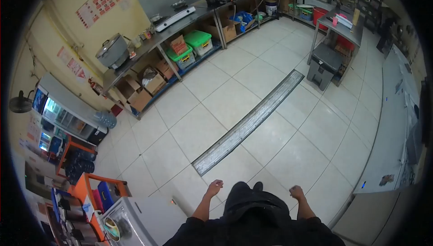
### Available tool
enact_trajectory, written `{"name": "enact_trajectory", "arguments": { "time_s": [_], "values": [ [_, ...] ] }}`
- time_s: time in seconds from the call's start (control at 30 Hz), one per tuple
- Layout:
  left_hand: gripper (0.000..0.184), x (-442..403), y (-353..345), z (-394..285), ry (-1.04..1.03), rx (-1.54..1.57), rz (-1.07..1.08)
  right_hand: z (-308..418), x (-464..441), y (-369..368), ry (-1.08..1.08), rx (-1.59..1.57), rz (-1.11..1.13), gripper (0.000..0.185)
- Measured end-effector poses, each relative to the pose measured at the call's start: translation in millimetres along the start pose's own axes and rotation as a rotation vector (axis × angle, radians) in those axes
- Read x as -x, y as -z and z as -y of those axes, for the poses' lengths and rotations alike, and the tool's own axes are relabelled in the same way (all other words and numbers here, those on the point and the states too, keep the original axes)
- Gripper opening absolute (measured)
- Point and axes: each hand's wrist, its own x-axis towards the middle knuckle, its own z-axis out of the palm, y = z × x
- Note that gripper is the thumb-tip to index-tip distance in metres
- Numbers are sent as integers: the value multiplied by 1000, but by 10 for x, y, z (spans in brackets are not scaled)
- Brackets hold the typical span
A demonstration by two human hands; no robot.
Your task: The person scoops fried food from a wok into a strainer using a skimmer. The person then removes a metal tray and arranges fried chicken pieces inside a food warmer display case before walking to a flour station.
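My left hand (215,187) hangs beside my body, its fingers curled in loosely, with no object showing in it. On the other side, my right hand (296,192) is also curled closed and shows nothing held. Both are in the air above the tiled floor (212,128), touching nothing. A long metal drain grate (248,122) runs across the floor in front of me. Nearest to my left hand stands a white chest or cabinet (151,216) with a bowl (111,229) on top.
A steel counter (180,27) along the left wall carries a large pot (112,51) and stoves, with boxes and green-lidded bins (198,41) below. A grey lidded bin (324,65) stands by a steel table (343,25). White freezers (397,124) line the right.
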Motion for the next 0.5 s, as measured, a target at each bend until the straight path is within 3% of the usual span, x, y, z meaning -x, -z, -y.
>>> {"name": "enact_trajectory", "arguments": {
  "time_s": [0.13,0.2,0.23,0.27,0.3,0.37,0.43,0.5],
  "values": [
    [30,-616,-193,-420,-24,73,-51,1066,-915,767,152,-289,-85,25],
    [31,-1030,-176,-284,112,-180,90,1493,-1329,968,163,-421,-126,29],
    [30,-1178,-144,-228,70,-205,198,1669,-1524,1046,137,-444,-128,29],
    [27,-1382,-65,-181,-118,-413,357,1799,-1741,1107,112,-465,-129,28],
    [24,-1649,-30,-116,-93,-597,466,1900,-1931,1141,80,-486,-126,28],
    [22,-2060,107,-48,-207,-180,373,1989,-2206,1140,34,-398,-61,27],
    [21,-2509,311,-383,-53,-145,378,2016,-2438,1263,-15,-172,26,27],
    [22,-3143,390,-811,-208,-425,481,2116,-2547,1416,-135,-303,106,27]
  ]
}}
